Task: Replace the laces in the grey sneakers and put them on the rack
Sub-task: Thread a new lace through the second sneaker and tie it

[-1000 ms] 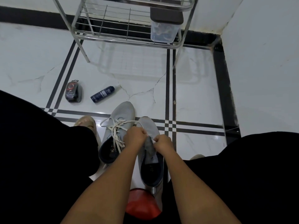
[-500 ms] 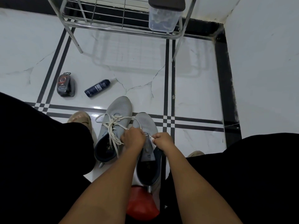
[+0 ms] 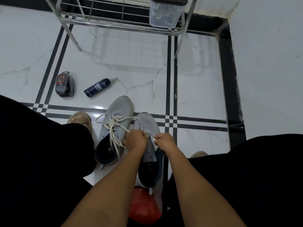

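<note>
Hands, left hand (image 3: pixel 136 139) and right hand (image 3: pixel 164 141), pinch a flat cream lace (image 3: pixel 114 128) over the right grey knit sneaker (image 3: pixel 148 128); its tip could slip from the eyelet.

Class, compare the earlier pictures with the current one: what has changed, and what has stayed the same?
Little changed. The left hand and right hand keep pinching the white lace over the right sneaker; only the camera tilted down slightly. The left sneaker, spray can and rack stayed put.
</note>
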Motion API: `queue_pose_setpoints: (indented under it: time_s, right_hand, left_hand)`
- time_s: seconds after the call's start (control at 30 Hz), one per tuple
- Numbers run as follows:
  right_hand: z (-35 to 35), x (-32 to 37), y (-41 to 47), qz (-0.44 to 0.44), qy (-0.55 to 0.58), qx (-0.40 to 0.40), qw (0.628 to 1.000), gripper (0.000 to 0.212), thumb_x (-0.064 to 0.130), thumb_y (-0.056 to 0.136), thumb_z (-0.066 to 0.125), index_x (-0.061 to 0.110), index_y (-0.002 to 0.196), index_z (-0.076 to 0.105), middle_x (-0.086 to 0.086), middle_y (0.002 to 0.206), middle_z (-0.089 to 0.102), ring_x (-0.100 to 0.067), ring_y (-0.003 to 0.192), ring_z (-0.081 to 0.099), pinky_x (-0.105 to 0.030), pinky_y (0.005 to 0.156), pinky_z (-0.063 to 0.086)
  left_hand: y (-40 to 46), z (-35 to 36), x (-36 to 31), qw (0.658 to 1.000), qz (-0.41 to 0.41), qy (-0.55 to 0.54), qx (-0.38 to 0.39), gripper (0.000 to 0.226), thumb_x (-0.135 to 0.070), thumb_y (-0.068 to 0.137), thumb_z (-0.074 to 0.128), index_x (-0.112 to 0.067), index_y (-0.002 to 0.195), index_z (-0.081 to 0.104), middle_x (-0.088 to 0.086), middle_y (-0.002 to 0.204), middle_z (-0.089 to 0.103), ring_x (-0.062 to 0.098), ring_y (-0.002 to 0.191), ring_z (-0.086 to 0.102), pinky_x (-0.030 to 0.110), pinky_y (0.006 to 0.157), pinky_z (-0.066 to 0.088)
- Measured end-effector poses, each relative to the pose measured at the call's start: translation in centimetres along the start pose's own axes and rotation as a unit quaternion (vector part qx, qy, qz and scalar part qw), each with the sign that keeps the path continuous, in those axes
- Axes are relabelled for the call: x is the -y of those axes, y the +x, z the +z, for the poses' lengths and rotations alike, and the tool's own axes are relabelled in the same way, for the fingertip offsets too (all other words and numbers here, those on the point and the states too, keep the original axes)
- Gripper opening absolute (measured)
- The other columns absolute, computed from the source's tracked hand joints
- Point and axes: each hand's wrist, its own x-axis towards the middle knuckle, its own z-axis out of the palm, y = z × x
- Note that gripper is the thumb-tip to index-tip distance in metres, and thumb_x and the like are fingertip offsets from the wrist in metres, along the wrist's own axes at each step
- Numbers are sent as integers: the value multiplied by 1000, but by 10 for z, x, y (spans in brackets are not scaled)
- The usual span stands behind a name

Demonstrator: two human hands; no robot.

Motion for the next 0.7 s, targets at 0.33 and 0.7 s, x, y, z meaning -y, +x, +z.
queue_pose_setpoints:
  time_s: [0.33,0.7]
  right_hand:
    - [-3,2,-3,-12,-20,9,1000,31,4,89,60,12,117,70,-3,123,66,-20,114,60,-24,94,47]
    - [0,6,-5,-41,-63,37,996,32,6,89,62,10,120,68,-5,127,64,-20,117,58,-21,89,43]
  left_hand:
    - [-4,-3,-1,997,-38,-68,20,10,-30,86,65,-33,81,73,-6,105,67,21,104,58,33,88,43]
    - [-15,4,-1,995,33,61,-66,19,-21,90,57,-29,95,74,2,117,57,25,115,44,40,93,30]
